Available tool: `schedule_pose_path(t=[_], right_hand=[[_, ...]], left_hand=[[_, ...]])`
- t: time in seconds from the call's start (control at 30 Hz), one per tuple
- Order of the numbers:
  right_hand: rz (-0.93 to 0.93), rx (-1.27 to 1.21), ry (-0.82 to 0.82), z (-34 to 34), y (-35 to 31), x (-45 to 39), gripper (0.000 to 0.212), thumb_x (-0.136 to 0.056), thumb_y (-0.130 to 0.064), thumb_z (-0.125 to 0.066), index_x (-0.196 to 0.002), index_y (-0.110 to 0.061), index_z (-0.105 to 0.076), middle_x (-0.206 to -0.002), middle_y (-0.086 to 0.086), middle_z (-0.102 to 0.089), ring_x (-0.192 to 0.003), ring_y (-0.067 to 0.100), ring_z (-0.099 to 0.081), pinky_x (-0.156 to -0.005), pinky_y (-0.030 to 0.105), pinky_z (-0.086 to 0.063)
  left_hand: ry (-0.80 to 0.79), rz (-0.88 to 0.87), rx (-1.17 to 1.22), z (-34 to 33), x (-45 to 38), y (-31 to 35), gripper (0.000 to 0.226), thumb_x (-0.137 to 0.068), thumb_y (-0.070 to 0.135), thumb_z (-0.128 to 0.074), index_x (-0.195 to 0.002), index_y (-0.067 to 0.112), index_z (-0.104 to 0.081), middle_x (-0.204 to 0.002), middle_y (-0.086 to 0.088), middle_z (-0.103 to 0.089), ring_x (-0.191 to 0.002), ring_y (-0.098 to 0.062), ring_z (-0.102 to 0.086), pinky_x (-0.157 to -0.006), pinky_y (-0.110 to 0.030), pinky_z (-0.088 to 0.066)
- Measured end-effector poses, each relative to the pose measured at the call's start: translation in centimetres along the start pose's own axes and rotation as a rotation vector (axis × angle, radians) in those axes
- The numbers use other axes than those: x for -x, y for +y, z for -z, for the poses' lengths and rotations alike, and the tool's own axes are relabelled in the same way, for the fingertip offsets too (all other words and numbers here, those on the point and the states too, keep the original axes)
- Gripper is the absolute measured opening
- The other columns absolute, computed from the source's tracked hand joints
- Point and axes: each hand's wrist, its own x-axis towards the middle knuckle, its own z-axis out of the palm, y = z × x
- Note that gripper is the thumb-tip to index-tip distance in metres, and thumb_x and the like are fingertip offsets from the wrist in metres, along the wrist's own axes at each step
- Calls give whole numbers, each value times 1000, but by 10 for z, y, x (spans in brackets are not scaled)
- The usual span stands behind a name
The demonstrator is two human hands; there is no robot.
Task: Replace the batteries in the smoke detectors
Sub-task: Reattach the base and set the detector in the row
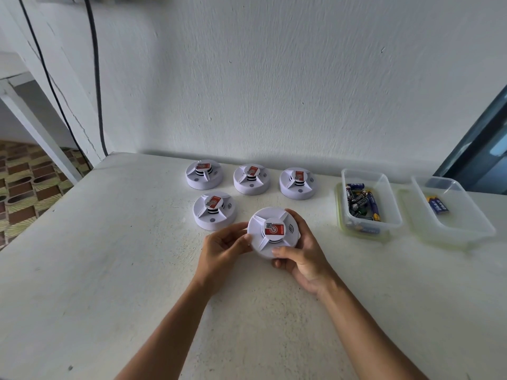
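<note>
White table [109,256], surface scuffed, pushed against wall. Four white smoke detectors lie on it: three in row near wall [204,174] [251,178] [298,183], fourth [214,210] just in front of leftmost. To right, two clear plastic tubs side by side: nearer tub [384,187] holds heap of batteries [362,200], farther tub [472,212] holds couple of blue batteries [437,204].

A single wide-angle head camera looked forward and down from above the person's forearms, facing a white wall [288,78]. It sat close over the bench [109,256], whose near part filled the lower frame. The lens bent straight lines at the edges, and patterned floor [24,182] showed far left.
</note>
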Motion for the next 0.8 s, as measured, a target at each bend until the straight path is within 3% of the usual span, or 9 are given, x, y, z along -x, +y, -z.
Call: schedule_pose_path(t=[0.8], right_hand=[[16,45,-7,1,0,2,80,-62,8,-66,-133,-23,-47,-105,6,-64,-80,20,-64,-48,29,-47]], left_hand=[[-1,9,-20,-2,2,2,27,-91,9,-63,-117,4,-67,-108,-12,-75,-100,-27,-71,-85,-35,-58]])
